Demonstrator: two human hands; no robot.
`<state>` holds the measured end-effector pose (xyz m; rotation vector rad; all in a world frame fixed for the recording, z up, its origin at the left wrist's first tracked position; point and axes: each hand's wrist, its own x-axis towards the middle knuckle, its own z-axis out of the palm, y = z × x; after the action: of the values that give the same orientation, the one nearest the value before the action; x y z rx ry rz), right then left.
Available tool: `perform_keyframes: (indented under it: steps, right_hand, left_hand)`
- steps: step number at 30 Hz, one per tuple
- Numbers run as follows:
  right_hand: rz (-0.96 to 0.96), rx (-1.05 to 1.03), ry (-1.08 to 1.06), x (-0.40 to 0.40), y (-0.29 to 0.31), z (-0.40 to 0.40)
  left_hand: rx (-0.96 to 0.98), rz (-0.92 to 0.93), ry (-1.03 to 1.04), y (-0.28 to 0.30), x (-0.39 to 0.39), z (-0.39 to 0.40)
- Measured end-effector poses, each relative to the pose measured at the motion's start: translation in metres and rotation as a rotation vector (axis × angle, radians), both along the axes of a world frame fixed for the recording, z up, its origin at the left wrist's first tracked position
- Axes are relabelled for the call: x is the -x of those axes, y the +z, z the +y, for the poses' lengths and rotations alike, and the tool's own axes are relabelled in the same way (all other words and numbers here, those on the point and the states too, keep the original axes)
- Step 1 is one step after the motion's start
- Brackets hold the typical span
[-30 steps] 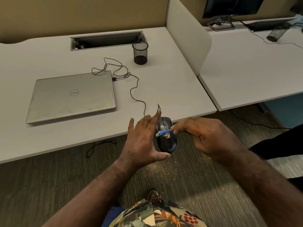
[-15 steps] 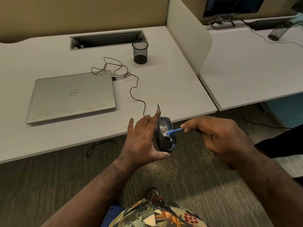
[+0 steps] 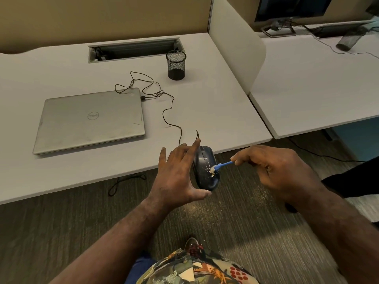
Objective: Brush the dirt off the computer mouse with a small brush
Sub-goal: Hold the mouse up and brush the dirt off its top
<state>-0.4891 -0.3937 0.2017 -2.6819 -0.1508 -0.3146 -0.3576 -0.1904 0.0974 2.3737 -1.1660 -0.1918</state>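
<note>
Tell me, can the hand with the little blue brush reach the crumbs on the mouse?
Probably yes. The right hand holds the blue brush with its bristles already on the crumbs atop the mouse. The left hand grips the mouse's side, leaving the top free.

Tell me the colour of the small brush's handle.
Blue, seen in the head view: brush in the right hand.
</note>
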Motion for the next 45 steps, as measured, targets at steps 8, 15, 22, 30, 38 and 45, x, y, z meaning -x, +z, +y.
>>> perform_keyframes:
  steps: [8,15,22,30,38,45]
  right_hand:
    - [-0.048,-0.032,-0.016,-0.004,-0.001,0.008]
    - [0.01,-0.013,0.021,0.001,-0.003,0.001]
    - [-0.059,-0.016,0.025,0.001,-0.001,0.005]
    - [0.012,0.019,0.031,0.007,0.002,0.005]
    - [-0.058,-0.016,0.02,0.012,0.0,0.007]
    - [-0.059,0.004,0.036,0.018,-0.001,0.005]
  left_hand:
    - [0.013,-0.017,-0.018,0.001,0.002,-0.005]
    - [0.01,-0.013,0.01,0.0,-0.002,0.0]
    - [0.007,-0.013,0.0,0.0,0.0,-0.003]
    - [0.026,-0.015,0.029,-0.002,-0.003,0.0]
    - [0.029,-0.019,0.026,-0.003,-0.001,-0.001]
    - [0.039,-0.011,0.037,0.0,-0.003,0.002]
